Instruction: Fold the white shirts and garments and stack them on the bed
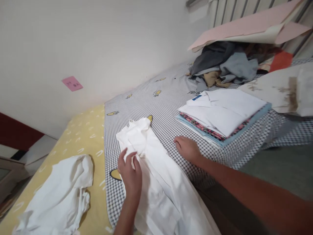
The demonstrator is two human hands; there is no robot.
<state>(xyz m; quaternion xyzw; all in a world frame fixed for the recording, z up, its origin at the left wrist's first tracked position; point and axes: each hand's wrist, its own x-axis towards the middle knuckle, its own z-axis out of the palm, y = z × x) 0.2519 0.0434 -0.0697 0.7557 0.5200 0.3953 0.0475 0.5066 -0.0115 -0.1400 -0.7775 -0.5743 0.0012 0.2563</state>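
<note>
A white shirt (156, 176) lies lengthwise over the checked bedsheet, its collar end pointing away from me and its lower part hanging toward me. My left hand (130, 173) is over the shirt's left side, fingers spread and slightly bent, holding nothing. To the right of the shirt, my right hand (187, 148) is closed, with its fingers curled under. Whether anything is inside those fingers is hidden. Beyond the right hand sits a stack of folded clothes, with a white folded shirt (222, 109) on top and patterned and light blue cloth below.
Another crumpled white garment (61, 192) rests on the yellow sheet (85, 130) at left. A heap of dark and grey clothes (225, 62) lies at the back right under a pink sheet (249, 24). A pale bag (276, 86) is beside the stack. A wall borders the bed.
</note>
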